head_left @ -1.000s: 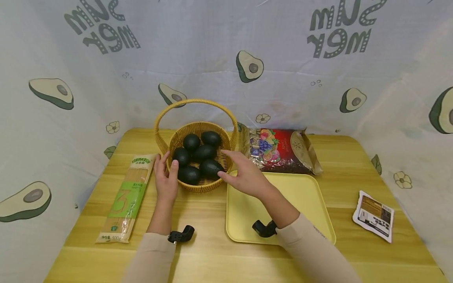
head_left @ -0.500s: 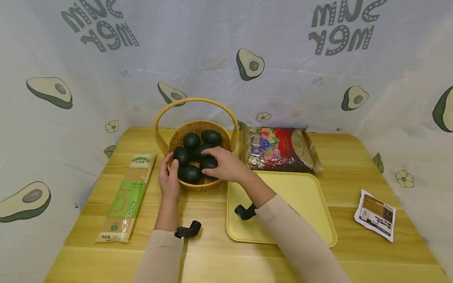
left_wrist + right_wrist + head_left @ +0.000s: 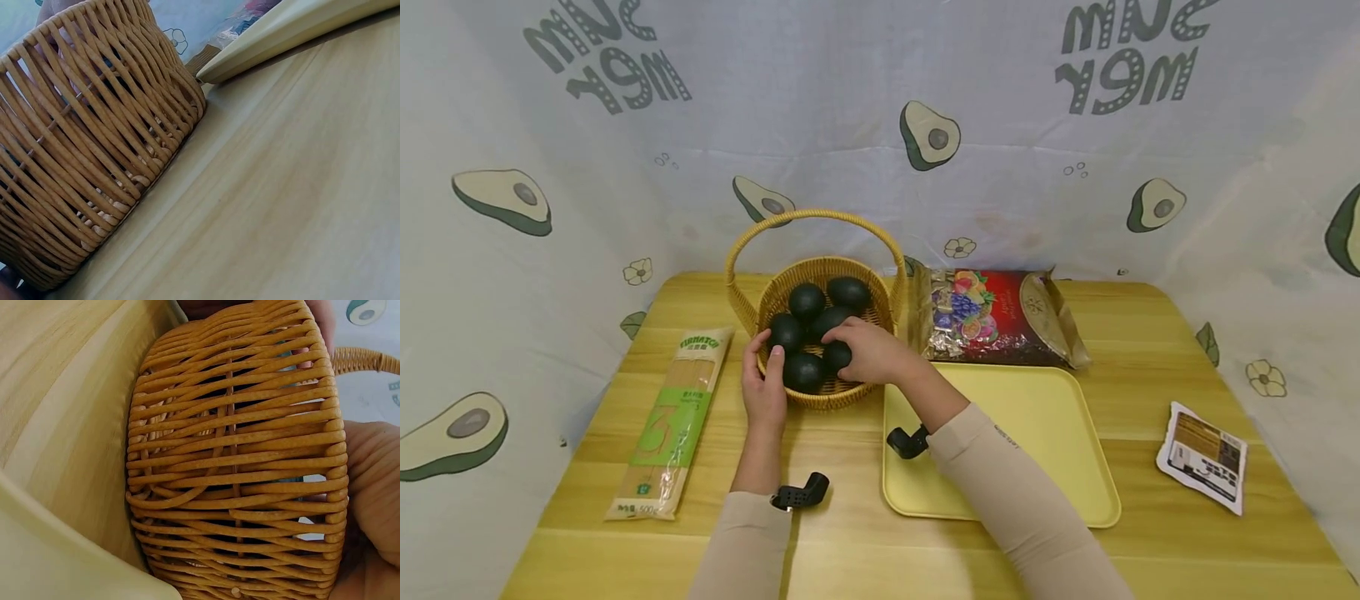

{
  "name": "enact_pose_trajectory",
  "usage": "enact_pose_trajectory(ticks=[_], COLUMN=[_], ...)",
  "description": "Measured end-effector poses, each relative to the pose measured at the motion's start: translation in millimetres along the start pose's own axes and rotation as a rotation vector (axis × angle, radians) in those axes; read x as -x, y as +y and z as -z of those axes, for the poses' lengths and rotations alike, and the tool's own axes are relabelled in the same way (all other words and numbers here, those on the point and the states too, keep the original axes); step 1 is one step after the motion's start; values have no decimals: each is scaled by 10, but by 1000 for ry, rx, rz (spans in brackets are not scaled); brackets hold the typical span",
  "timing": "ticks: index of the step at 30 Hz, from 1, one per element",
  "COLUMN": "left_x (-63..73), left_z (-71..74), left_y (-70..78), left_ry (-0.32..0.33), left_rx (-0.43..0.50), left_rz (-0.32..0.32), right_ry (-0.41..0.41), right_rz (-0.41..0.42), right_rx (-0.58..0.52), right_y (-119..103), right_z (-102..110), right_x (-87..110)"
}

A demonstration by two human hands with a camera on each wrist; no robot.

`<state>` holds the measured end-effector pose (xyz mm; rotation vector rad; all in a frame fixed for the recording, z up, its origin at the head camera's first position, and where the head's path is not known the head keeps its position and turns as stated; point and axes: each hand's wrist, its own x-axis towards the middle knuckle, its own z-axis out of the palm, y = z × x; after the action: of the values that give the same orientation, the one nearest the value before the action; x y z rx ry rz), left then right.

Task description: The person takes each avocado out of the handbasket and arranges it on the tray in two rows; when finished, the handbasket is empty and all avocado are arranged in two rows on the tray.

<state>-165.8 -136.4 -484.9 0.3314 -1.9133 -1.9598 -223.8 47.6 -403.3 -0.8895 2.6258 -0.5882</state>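
A yellow wicker basket (image 3: pixel 820 400) with a tall arched handle holds several dark green avocados (image 3: pixel 807 302). My left hand (image 3: pixel 765 392) holds the basket's left side, thumb at the rim and fingers along the outer wall. Reaching over the right rim, my right hand (image 3: pixel 876 354) pinches an avocado (image 3: pixel 837 356) at the front right, which it partly hides. The woven wall of the basket (image 3: pixel 94 137) fills much of the left wrist view. In the right wrist view, part of my right hand (image 3: pixel 378 487) shows beyond the basket rim (image 3: pixel 334 437).
A yellow tray (image 3: pixel 1000 492) lies right of the basket, under my right forearm. Behind it is a red candy bag (image 3: pixel 1000 317). A spaghetti pack (image 3: pixel 673 425) lies at the left, and a small white-edged packet (image 3: pixel 1202 458) at the far right of the wooden table (image 3: pixel 850 550).
My right hand has moved left and inward, from the basket's right rim to the front right avocado, and pinches it now. My left hand stays at the left rim.
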Motion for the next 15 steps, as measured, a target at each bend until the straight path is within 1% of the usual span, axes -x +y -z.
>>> enact_pose_trajectory(ticks=[4,8,12,15], left_x=[-1,-5,-9,3], left_z=[13,21,11,3], left_y=[-4,-5,20,57], left_ry=[0,1,-4,-12], left_rx=[-6,-3,4,3], left_rz=[6,11,18,20], right_ry=[16,26,47,79], right_rz=[11,16,14,20], right_rx=[18,7,-21,-62], right_y=[2,0,4,23], right_z=[-17,-25,-21,-24], right_x=[-7,-2,18,41])
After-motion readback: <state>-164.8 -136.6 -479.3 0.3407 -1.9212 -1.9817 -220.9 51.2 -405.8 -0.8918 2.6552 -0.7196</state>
